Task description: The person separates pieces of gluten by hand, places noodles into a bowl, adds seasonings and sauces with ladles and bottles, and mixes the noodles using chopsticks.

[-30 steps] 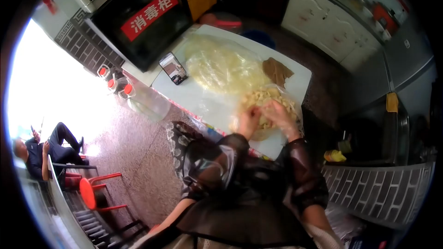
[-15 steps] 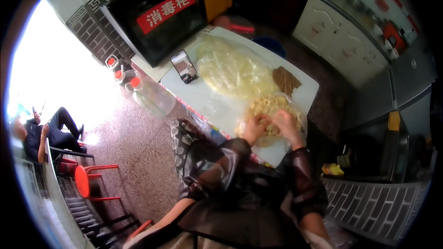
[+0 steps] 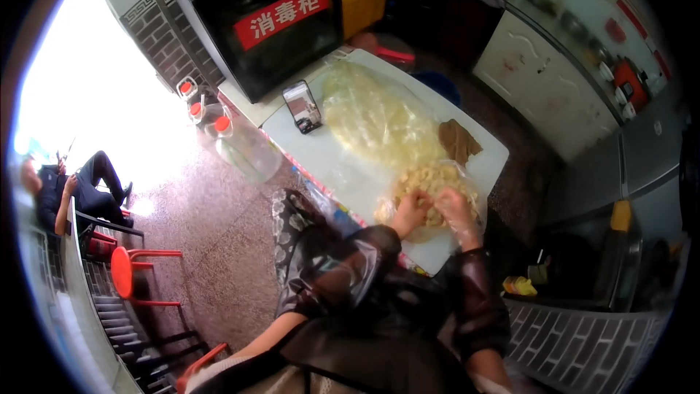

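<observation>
A pile of small pale-yellow chunks sits in a clear plastic bag on the white table, at its near right end. My left hand is over the near side of the pile, fingers bent and drawn together. Close beside it, my right hand has its fingertips pinched, and it seems to wear a thin clear glove. Whatever lies between the fingers is too small to make out. Behind the pile rests a large clear bag of pale-yellow contents, with a brown cloth-like piece to its right.
A phone stands propped on the table before a black cabinet. Large clear jugs with red caps stand on the floor to the left. A red stool and a seated person are farther left. A fridge stands right.
The view has shifted slightly, so the table appears a little lower and farther right. My hands stay over the pile, with fingertips slightly changed in position.
</observation>
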A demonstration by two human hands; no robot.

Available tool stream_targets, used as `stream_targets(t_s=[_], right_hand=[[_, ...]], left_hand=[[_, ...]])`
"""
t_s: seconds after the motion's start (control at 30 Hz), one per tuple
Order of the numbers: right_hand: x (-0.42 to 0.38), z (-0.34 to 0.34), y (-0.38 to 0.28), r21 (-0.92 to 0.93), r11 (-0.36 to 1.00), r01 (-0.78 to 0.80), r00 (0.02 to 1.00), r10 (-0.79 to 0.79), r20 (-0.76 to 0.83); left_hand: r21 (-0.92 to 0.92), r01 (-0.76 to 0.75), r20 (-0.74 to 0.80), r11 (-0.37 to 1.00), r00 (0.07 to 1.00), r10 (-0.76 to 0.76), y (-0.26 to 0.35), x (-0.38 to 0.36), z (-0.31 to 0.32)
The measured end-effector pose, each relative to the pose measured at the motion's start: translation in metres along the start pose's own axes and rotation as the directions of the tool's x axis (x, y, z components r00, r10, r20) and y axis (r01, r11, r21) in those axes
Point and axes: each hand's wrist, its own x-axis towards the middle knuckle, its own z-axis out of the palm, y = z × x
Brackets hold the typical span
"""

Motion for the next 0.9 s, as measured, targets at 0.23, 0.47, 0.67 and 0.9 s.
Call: stream_targets(t_s=[0.23, 0.47, 0.67, 0.9], right_hand=[[0.006, -0.011, 0.031, 0.246, 0.964, -0.101, 0.958, 0.161, -0.238], [-0.011, -0.008, -0.016, 0.237, 0.943, -0.235, 0.967, 0.201, 0.157], [-0.002, -0.029, 0.034, 0.186, 0.982, -0.045, 0.991, 0.068, -0.118], [-0.005, 0.007, -0.015, 0.026, 0.987, -0.158, 0.986, 0.156, 0.059]], left_hand=[[-0.004, 0.078, -0.03, 0.997, 0.997, -0.078, 0.018, -0.007, -0.008], [-0.106, 0.08, 0.011, 0.991, 0.997, -0.079, 0.01, -0.002, 0.0], [-0.121, 0.102, -0.003, 0.987, 0.995, -0.103, -0.013, 0.002, -0.009], [-0.214, -0.024, -0.023, 0.977, 1.0, 0.019, -0.032, 0.011, 0.008]])
